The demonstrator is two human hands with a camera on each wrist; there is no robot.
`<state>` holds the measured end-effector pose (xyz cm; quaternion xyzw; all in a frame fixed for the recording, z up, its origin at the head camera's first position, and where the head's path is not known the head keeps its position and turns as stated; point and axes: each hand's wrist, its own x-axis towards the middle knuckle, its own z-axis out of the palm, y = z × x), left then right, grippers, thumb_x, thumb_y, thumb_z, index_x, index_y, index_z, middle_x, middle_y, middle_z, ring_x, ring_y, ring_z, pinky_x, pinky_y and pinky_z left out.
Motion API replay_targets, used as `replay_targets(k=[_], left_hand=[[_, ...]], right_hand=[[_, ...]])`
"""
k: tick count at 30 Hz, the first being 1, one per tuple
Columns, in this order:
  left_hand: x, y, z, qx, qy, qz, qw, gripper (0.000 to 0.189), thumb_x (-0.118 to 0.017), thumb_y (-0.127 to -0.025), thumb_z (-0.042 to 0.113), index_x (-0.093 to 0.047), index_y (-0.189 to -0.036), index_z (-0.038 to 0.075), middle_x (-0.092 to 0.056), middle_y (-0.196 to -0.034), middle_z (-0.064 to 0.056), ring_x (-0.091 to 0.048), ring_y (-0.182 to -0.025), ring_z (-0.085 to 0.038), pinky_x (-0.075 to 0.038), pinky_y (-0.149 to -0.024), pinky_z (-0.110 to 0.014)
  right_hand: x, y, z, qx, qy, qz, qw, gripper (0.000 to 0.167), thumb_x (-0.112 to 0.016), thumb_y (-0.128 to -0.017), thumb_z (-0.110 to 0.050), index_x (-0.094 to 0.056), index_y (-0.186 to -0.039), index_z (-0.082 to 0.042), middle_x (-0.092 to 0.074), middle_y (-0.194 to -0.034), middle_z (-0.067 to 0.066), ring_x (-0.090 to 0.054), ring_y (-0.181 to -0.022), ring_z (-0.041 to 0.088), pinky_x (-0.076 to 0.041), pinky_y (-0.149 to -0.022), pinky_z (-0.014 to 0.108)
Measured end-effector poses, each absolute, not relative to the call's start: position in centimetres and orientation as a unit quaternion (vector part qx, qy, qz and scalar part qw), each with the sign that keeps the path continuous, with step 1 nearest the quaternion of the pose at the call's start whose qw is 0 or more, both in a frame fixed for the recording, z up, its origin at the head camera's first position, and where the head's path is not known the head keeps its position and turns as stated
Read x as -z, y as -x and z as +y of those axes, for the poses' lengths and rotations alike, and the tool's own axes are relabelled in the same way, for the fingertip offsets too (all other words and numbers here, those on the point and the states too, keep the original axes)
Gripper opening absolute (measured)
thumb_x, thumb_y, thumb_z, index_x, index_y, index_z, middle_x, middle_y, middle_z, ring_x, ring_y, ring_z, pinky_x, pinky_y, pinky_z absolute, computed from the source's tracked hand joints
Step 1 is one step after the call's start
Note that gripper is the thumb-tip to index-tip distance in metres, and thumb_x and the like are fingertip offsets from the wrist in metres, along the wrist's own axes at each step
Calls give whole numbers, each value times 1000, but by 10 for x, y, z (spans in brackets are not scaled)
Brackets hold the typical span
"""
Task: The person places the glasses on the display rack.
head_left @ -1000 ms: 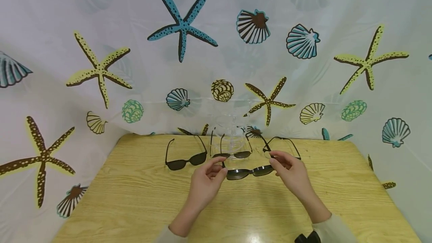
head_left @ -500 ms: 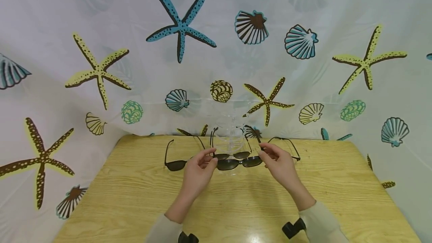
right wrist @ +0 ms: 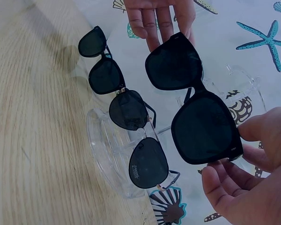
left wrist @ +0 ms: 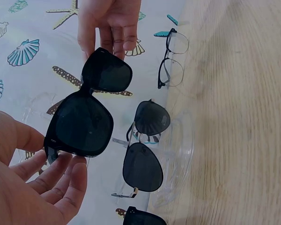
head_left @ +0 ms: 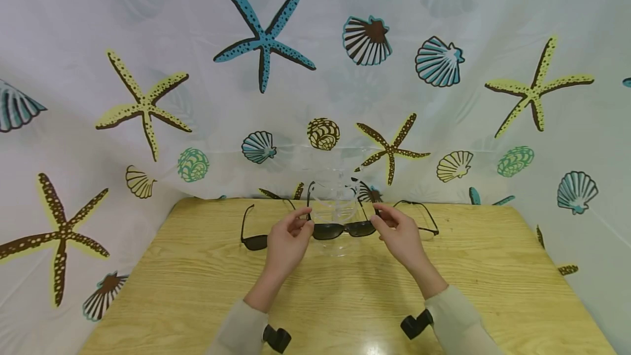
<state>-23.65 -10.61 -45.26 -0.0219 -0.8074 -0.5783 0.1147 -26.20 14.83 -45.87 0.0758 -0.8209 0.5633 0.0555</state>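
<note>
Between both hands is a pair of black sunglasses point(head_left: 329, 231), lenses toward me and temples pointing away. My left hand point(head_left: 288, 242) pinches its left side by the hinge, and my right hand point(head_left: 400, 237) pinches the right side the same way. A clear plastic display stand point(head_left: 336, 252) rises directly behind and below them. Low on that stand sits a second pair of sunglasses with thin metal rims point(left wrist: 143, 166), visible in both wrist views; in the head view the held pair mostly covers it.
Another pair of black sunglasses point(head_left: 256, 242) lies on the wooden table point(head_left: 340, 300) to the left, partly behind my left hand. Thin-framed clear eyeglasses point(head_left: 429, 218) lie right of the stand. A white curtain point(head_left: 305, 97) printed with starfish and shells hangs along the back.
Both hands have carried the black sunglasses left and away from me, from in front and right of the stand to directly before it. The held pair now overlaps the metal-rimmed pair.
</note>
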Motion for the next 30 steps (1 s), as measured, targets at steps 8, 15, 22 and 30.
replay_targets(k=[8,15,22,30], left_hand=[[453,247,-109,572,11,-812,120,34,-66,-103,15,-71,-137,14,-79,-112,-15,-75,-98,-31,-58,-77,-37],[451,256,-111,564,6,-817,124,33,-66,-103,16,-71,-136,15,-79,-113,-15,-75,-98,-30,-59,-77,-37],[449,263,-111,571,4,-813,112,34,-65,-103,17,-71,-137,15,-78,-113,-15,-75,-96,-29,-55,-72,-30],[451,272,-111,574,-13,-813,97,35,-64,-104,19,-70,-138,17,-78,-114,-15,-74,-100,-35,-55,-73,-32]], right_hand=[[459,272,142,-558,-68,-826,46,46,-64,-107,-26,-60,-149,-8,-64,-137,22,-68,-114,34,-63,-86,45],[457,281,138,-556,-56,-828,46,45,-64,-107,-28,-62,-148,-10,-64,-138,21,-69,-114,34,-62,-88,47],[458,288,139,-558,-56,-827,37,45,-63,-107,-27,-61,-149,-10,-64,-137,21,-68,-115,34,-61,-90,49],[460,296,139,-558,-60,-828,28,46,-62,-108,-30,-60,-150,-12,-62,-142,21,-67,-121,35,-61,-92,49]])
